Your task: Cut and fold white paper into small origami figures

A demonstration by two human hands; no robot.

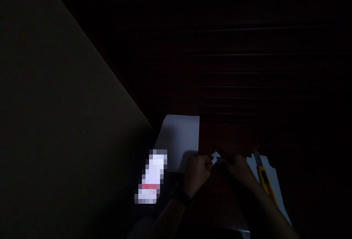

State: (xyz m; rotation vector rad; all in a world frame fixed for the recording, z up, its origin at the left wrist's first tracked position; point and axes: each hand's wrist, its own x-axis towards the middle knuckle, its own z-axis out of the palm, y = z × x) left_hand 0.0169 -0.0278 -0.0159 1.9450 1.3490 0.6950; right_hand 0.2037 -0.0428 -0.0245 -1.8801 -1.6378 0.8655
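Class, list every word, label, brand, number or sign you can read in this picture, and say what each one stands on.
There is no readable text.
Bright pixelated patch with a red band: blurred out, so any writing on it cannot be read.
Yellow cutter: too dark and small to tell whether it bears a mark.
White sheet beside the left hand: no writing shows.
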